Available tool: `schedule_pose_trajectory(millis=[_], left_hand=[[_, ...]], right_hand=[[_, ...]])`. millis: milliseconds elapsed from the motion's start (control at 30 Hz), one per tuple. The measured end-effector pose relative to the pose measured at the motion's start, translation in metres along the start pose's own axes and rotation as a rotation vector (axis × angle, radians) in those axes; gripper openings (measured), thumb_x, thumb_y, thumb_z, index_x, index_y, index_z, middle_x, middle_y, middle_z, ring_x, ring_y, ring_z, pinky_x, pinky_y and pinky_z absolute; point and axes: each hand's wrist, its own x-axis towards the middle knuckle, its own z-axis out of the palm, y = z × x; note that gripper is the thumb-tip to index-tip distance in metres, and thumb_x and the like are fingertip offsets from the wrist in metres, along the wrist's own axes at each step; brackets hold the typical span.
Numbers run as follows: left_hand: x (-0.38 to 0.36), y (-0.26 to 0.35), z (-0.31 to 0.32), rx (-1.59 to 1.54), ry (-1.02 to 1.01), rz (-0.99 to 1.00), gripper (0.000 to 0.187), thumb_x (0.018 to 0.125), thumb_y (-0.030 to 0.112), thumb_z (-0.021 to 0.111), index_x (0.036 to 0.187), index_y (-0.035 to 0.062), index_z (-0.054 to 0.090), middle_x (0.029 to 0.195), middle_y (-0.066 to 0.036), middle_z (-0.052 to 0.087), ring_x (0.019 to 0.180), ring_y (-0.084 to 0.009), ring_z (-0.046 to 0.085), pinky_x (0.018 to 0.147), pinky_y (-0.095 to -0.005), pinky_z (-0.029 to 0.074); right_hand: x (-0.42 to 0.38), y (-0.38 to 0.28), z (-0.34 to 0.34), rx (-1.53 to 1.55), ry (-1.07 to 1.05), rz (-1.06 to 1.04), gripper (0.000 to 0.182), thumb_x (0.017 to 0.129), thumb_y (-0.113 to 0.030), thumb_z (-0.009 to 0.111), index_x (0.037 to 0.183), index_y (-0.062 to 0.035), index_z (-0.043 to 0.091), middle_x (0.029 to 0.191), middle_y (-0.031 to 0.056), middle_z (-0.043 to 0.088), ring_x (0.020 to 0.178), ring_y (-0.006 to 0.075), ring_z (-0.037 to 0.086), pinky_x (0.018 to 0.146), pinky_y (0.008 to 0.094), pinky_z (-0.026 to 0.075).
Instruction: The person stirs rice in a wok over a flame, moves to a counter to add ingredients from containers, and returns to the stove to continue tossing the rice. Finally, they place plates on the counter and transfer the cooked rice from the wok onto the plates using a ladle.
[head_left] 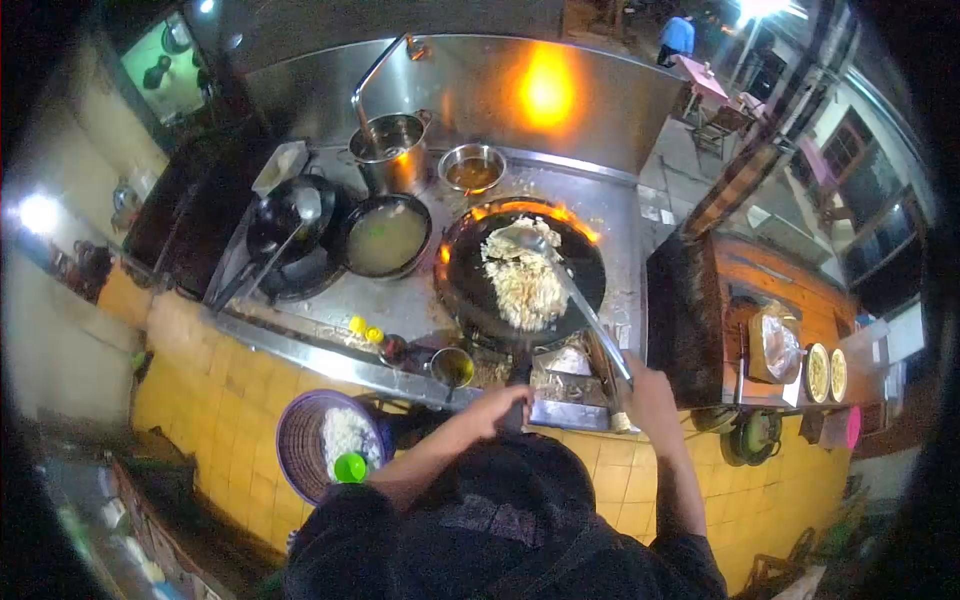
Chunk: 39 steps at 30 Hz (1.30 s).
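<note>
My left hand is closed around the dark handle of a wok. Flames lick around the wok's far and left rim. Inside it lies a heap of pale brown fried rice. My right hand grips a long metal ladle, whose bowl rests at the top of the rice. Beside my left forearm stands a purple basket holding white rice and a green cup.
Left of the wok sit a pan of cloudy liquid, dark woks with another ladle, and a tall pot under a tap. A metal bowl stands behind. Bottles and a small oil container line the front edge. Two plates stand right.
</note>
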Motion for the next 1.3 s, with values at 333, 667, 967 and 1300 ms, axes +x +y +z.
schedule_pose_trajectory(millis=[333, 667, 967, 1300], left_hand=[[0.114, 0.006, -0.074, 0.094, 0.044, 0.305, 0.011, 0.078, 0.009, 0.058, 0.083, 0.0025, 0.051, 0.06, -0.007, 0.054, 0.048, -0.0154, 0.054, 0.045, -0.0293, 0.045], [0.078, 0.028, -0.045, 0.317, 0.329, 0.212, 0.015, 0.076, 0.016, 0.063, 0.082, 0.0031, 0.058, 0.064, -0.006, 0.058, 0.051, -0.0153, 0.055, 0.05, -0.0284, 0.047], [0.036, 0.034, 0.029, -0.385, -0.02, 0.109, 0.015, 0.082, 0.014, 0.056, 0.073, 0.0047, 0.048, 0.059, -0.006, 0.049, 0.055, -0.0166, 0.049, 0.053, -0.0321, 0.045], [0.042, 0.006, -0.016, -0.056, 0.188, 0.05, 0.019, 0.084, 0.021, 0.055, 0.078, 0.0047, 0.049, 0.062, -0.004, 0.05, 0.055, -0.0162, 0.052, 0.053, -0.0301, 0.045]], right_hand=[[0.132, 0.037, 0.17, 0.164, -0.104, 0.08, 0.04, 0.091, -0.032, 0.039, 0.103, 0.0059, 0.047, 0.076, 0.0275, 0.058, 0.069, 0.0376, 0.06, 0.061, 0.0451, 0.047], [0.122, 0.018, 0.114, -0.273, 0.233, -0.109, 0.031, 0.086, -0.024, 0.041, 0.074, -0.002, 0.058, 0.072, 0.0169, 0.06, 0.067, 0.0351, 0.061, 0.066, 0.0489, 0.047], [0.049, -0.017, 0.012, -0.138, -0.152, -0.025, 0.04, 0.081, -0.02, 0.047, 0.118, -0.005, 0.044, 0.097, 0.0197, 0.059, 0.092, 0.034, 0.059, 0.079, 0.047, 0.047], [0.014, -0.008, 0.021, -0.306, -0.14, -0.083, 0.054, 0.077, -0.015, 0.055, 0.128, -0.0127, 0.037, 0.075, 0.017, 0.061, 0.073, 0.0319, 0.062, 0.061, 0.0425, 0.05]])
